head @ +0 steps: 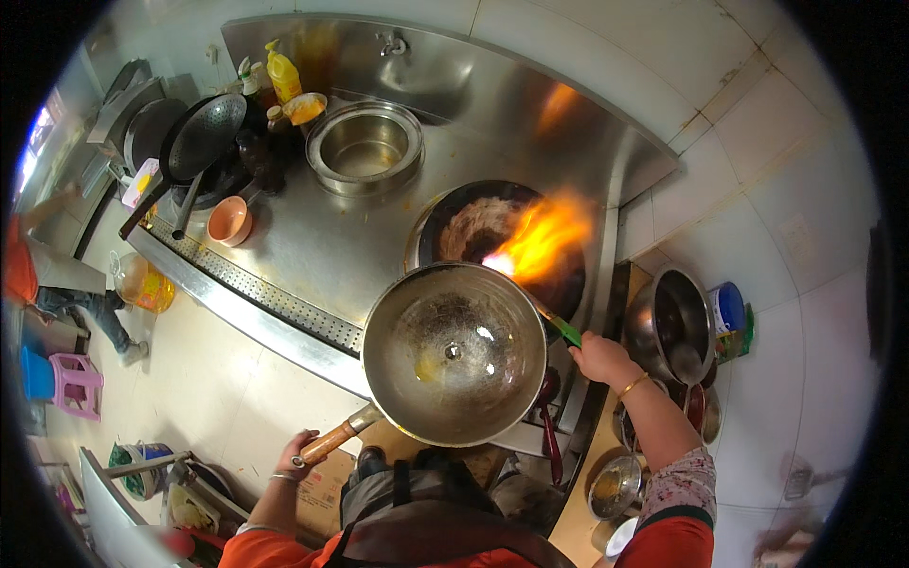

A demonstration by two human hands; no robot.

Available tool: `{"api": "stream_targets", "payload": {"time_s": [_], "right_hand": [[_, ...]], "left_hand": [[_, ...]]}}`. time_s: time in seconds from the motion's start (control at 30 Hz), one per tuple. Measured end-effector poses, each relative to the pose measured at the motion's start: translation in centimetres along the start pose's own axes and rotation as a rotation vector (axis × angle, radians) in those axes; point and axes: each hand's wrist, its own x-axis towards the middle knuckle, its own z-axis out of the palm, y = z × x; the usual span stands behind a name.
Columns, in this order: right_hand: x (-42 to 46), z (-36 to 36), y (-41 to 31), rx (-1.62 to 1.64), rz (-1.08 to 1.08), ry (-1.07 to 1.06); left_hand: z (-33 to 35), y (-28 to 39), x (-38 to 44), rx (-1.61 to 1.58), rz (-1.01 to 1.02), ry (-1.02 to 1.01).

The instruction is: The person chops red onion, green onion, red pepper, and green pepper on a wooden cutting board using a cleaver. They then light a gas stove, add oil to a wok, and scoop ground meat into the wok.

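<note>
My left hand [298, 454] is closed round the wooden handle of a round-bottomed wok [454, 355], which is raised in front of my body. The wok holds only a little oily residue. My right hand [602, 357] grips a green-handled tool [567, 331] whose far end is hidden behind the wok rim. Beyond the wok, orange flames [543, 238] rise from the dark burner bowl [465, 213] set in the steel stove.
A lidless steel pot [366, 149], an orange bowl [229, 221] and stacked woks [206, 135] stand on the steel counter. Steel bowls [667, 319] line the right side. A red ladle [550, 433] lies near the wok. A person [71, 277] is at the far left.
</note>
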Motion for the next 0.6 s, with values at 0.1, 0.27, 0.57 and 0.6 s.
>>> {"api": "stream_targets", "payload": {"time_s": [0.1,0.27,0.57,0.6], "right_hand": [[-2.6,0.5,1.5,0.074,0.047,0.046],[-8.1,1.4,8.7,0.469,0.108,0.390],[-12.1,-3.4,21.8,1.444,0.439,1.080],[-11.4,-2.9,25.5,1.505,0.442,1.130]], "left_hand": [[3.3,7.0,-5.7,0.053,0.049,-0.388],[7.8,8.1,-3.8,1.277,0.057,-0.457],[17.2,5.1,-10.6,1.103,0.194,-0.350],[19.9,5.2,-11.0,1.048,0.145,-0.356]]}}
